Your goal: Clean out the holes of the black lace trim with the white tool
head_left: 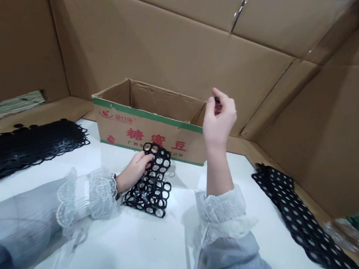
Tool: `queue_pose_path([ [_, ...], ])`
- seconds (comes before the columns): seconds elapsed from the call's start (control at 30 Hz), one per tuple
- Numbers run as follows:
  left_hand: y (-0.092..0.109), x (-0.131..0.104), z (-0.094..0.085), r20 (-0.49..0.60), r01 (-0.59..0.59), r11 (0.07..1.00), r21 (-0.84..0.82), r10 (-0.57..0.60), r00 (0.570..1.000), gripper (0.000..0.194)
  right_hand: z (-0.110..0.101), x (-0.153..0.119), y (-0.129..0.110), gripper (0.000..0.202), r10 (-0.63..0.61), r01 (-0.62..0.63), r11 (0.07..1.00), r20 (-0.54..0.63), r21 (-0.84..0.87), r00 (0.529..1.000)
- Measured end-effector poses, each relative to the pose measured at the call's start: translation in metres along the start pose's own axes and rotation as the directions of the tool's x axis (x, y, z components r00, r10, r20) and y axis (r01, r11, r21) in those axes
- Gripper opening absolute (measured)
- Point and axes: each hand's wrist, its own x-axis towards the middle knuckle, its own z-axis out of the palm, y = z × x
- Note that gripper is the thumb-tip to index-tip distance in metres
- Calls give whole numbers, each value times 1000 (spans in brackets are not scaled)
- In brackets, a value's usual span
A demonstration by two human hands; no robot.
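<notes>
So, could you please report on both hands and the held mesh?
Left hand gripping black mesh. Right hand raised, half curled, grip unclear. Open cardboard carton standing just beyond.

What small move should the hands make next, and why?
Probably lower the right hand to the black mesh: only the left hand grips it, near its upper left, while the right is raised near the cardboard box.

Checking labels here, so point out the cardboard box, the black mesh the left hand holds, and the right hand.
Cardboard box (153, 125), head view: front wall, above the large red lettering.
Black mesh (154, 178), head view: around its middle.
Right hand (220, 119), head view: back of the hand.
</notes>
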Motion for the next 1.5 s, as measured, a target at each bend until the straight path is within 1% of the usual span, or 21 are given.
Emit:
queue_pose_path([
  [0.13, -1, 3, -2, -9, 16, 1000, -2, -16, 1000, 24, 15, -6, 12, 53, 88, -36, 981, 271, -190, 959],
  [0.27, -2, 7, -4, -53, 2, 1000, -11, -2, 999, 24, 7, -10, -8, 31, -103, 120, 990, 204, -74, 973],
  [0.3, -2, 7, -4, -65, -1, 1000, -13, 0, 998, 24, 2, -11, -15, 28, -155, 158, 987, 257, 9, 954],
  [0.33, -2, 8, -5, -75, -3, 1000, -15, 2, 997, 24, -1, -12, -22, 26, -199, 173, 979, 363, 104, 910],
  [0.37, -2, 8, -5, -83, -5, 1000, -17, 4, 997, 23, -3, -13, -27, 25, -238, 163, 968, 504, 189, 830],
  [0.47, -3, 8, -6, -87, -10, 1000, -23, 8, 996, 21, 1, -21, -30, 25, -261, 99, 965, 846, 244, 465],
  [0.5, -4, 8, -6, -83, -14, 1000, -25, 11, 997, 21, 5, -23, -28, 23, -226, 109, 974, 897, 200, 381],
  [0.57, -5, 6, -7, -75, -26, 999, -27, 24, 997, 21, 14, -27, -23, 21, -147, 165, 981, 942, 100, 303],
  [0.67, -3, 4, -7, -45, -51, 998, -23, 50, 998, 24, 23, -31, -20, 24, -105, 205, 977, 965, 55, 241],
  [0.73, -1, 3, -5, -10, -74, 997, -16, 74, 997, 27, 25, -33, -20, 18, -132, 148, 985, 948, 92, 290],
  [0.83, 3, 4, -3, -28, -129, 992, 1, 129, 991, 27, 27, -35, -22, 21, -180, 66, 984, 879, 168, 442],
  [0.87, 4, 4, -3, -49, -141, 990, 7, 142, 989, 26, 28, -36, -23, 19, -191, 68, 981, 866, 180, 461],
  [0.97, 3, 7, -3, -81, -145, 989, 20, 146, 986, 21, 33, -39, -24, 12, -227, 126, 974, 864, 191, 448],
  [1.03, 3, 10, -4, -82, -145, 989, 25, 146, 986, 20, 37, -40, -24, 15, -249, 153, 968, 847, 200, 469],
  [1.13, 2, 10, -5, -77, -150, 988, 27, 152, 985, 21, 37, -35, -21, 17, -261, 158, 965, 804, 208, 535],
  [1.17, 2, 10, -5, -71, -152, 988, 25, 153, 986, 21, 34, -32, -19, 18, -245, 135, 970, 774, 205, 584],
  [1.23, 3, 7, -4, -48, -152, 988, 19, 153, 987, 23, 24, -22, -15, 22, -189, 71, 976, 644, 205, 741],
  [1.3, 3, 4, -3, -6, -149, 989, 10, 149, 989, 26, 11, -11, -10, 29, -110, 25, 976, 384, 218, 917],
  [1.33, 3, 2, -3, 15, -144, 990, 8, 144, 989, 28, 6, -7, -6, 31, -71, 11, 976, 268, 220, 961],
  [1.43, 2, 1, -3, 32, -105, 994, 6, 104, 994, 31, -1, 1, 4, 27, 23, -27, 984, 24, 175, 999],
  [1.5, 0, 2, -4, 12, -68, 998, 1, 67, 998, 31, 3, 1, 10, 18, 32, -36, 993, 32, 110, 999],
])
